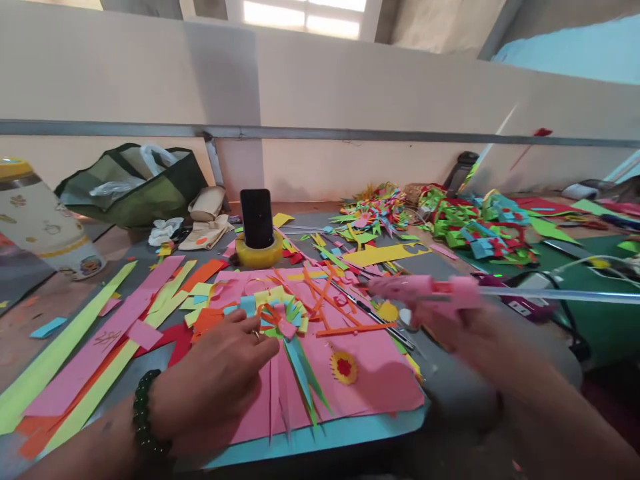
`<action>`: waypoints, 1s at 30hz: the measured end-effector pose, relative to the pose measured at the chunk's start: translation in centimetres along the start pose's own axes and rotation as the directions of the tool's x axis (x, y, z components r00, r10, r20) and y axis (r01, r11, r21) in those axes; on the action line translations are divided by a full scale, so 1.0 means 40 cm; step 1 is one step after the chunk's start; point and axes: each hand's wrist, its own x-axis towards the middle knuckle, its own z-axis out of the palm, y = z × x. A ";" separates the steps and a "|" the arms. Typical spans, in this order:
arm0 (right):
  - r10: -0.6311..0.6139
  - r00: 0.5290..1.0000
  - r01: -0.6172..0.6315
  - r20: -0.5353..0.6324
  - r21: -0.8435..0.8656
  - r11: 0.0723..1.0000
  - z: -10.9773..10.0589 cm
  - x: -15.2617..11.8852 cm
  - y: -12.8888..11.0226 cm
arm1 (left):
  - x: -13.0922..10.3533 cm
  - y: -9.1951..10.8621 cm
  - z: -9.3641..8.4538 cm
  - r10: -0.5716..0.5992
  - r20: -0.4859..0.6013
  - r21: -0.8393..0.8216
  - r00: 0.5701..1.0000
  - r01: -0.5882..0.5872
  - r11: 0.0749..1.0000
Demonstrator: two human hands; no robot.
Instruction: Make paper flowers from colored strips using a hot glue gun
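My left hand (215, 373) rests on the pink paper sheet (380, 373), its fingers bent and close together beside a paper flower (286, 325) with green, orange and blue strips. What its fingertips hold, if anything, is hidden. On the right, my right hand (457, 333), blurred, grips a pink glue gun (435, 293) with a clear glue stick out of its back. The gun's nozzle points left over the sheet's right side. A yellow disc with a red centre (344, 367) lies on the sheet. Thin orange strips (355, 329) and a pen (370, 313) lie above it.
Long paper strips (100, 340) lie at the left. A phone (257, 219) stands at a yellow tape roll (259, 252). Behind are a green bag (185, 183), a patterned bottle (47, 227) and colourful paper pieces (375, 210). A cable and purple power strip (523, 303) are at right.
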 end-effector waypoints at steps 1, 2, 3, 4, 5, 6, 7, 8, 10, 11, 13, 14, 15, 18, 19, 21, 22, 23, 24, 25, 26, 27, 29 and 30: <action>-0.058 0.989 0.042 0.137 0.116 0.992 0.030 0.010 -0.033 | -0.003 0.006 0.002 -0.019 0.034 -0.025 0.999 0.020 0.999; -0.107 0.965 0.064 0.240 0.181 0.981 0.059 0.020 -0.064 | -0.006 0.011 0.005 -0.034 0.052 -0.045 0.998 0.037 0.998; -0.140 0.942 0.078 0.306 0.205 0.976 0.084 0.031 -0.091 | -0.008 0.014 0.008 -0.042 0.061 -0.060 0.997 0.046 0.997; -0.150 0.928 0.091 0.342 0.181 0.979 0.107 0.041 -0.113 | -0.010 0.016 0.012 -0.042 0.065 -0.069 0.997 0.047 0.997; -0.141 0.920 0.104 0.366 0.120 0.987 0.126 0.051 -0.130 | -0.011 0.016 0.014 -0.039 0.067 -0.070 0.997 0.043 0.997; -0.121 0.918 0.114 0.378 0.041 0.993 0.141 0.060 -0.141 | -0.012 0.015 0.016 -0.031 0.072 -0.065 0.997 0.035 0.997; -0.096 0.916 0.122 0.389 -0.042 0.992 0.153 0.067 -0.148 | -0.012 0.014 0.016 -0.024 0.073 -0.060 0.997 0.029 0.998; -0.073 0.915 0.127 0.396 -0.112 0.986 0.162 0.073 -0.152 | -0.012 0.012 0.016 -0.022 0.070 -0.054 0.997 0.026 0.998; -0.034 0.912 0.126 0.408 -0.200 0.972 0.171 0.081 -0.153 | -0.012 0.010 0.013 -0.014 0.066 -0.048 0.998 0.017 0.999; -0.027 0.908 0.125 0.418 -0.211 0.970 0.172 0.084 -0.152 | -0.011 0.009 0.012 -0.006 0.070 -0.048 0.998 0.009 0.999; -0.047 0.897 0.138 0.439 -0.176 0.975 0.169 0.089 -0.154 | -0.010 0.007 0.008 0.012 0.082 -0.050 0.997 -0.008 0.999; -0.072 0.896 0.150 0.438 -0.146 0.978 0.167 0.092 -0.155 | -0.010 0.007 0.008 0.021 0.086 -0.047 0.996 -0.017 0.999; -0.098 0.895 0.165 0.435 -0.117 0.979 0.166 0.095 -0.157 | -0.009 0.006 0.007 0.029 0.087 -0.042 0.996 -0.025 0.999; -0.142 0.896 0.199 0.420 -0.094 0.975 0.163 0.101 -0.162 | -0.010 0.005 0.008 0.038 0.071 -0.024 0.997 -0.036 0.999; -0.144 0.892 0.207 0.429 -0.105 0.973 0.162 0.102 -0.162 | -0.011 0.005 0.009 0.042 0.066 -0.024 0.997 -0.041 0.999; -0.134 0.889 0.212 0.437 -0.136 0.968 0.163 0.102 -0.164 | -0.011 0.005 0.012 0.042 0.060 -0.034 0.997 -0.040 0.999; -0.130 0.888 0.214 0.440 -0.148 0.966 0.163 0.101 -0.164 | -0.011 0.005 0.013 0.037 0.060 -0.040 0.998 -0.035 0.999; -0.126 0.888 0.216 0.442 -0.158 0.964 0.164 0.098 -0.164 | -0.011 0.004 0.014 0.034 0.060 -0.047 0.998 -0.031 0.998; -0.118 0.888 0.215 0.444 -0.174 0.961 0.165 0.096 -0.163 | -0.011 0.004 0.016 0.031 0.058 -0.051 0.998 -0.028 0.998; -0.108 0.890 0.213 0.444 -0.193 0.958 0.165 0.093 -0.162 | -0.011 0.003 0.017 0.029 0.054 -0.052 0.998 -0.027 0.998; -0.101 0.892 0.215 0.442 -0.217 0.952 0.165 0.090 -0.161 | -0.012 0.003 0.018 0.031 0.050 -0.048 0.998 -0.028 0.998; -0.098 0.894 0.223 0.436 -0.243 0.944 0.164 0.087 -0.159 | -0.012 0.003 0.019 0.034 0.046 -0.040 0.998 -0.033 0.999; -0.104 0.908 0.236 0.406 -0.289 0.928 0.161 0.085 -0.154 | -0.013 0.003 0.020 0.038 0.043 -0.022 0.998 -0.037 0.999; -0.113 0.913 0.242 0.393 -0.297 0.923 0.159 0.084 -0.152 | -0.014 0.004 0.020 0.037 0.044 -0.015 0.998 -0.037 0.999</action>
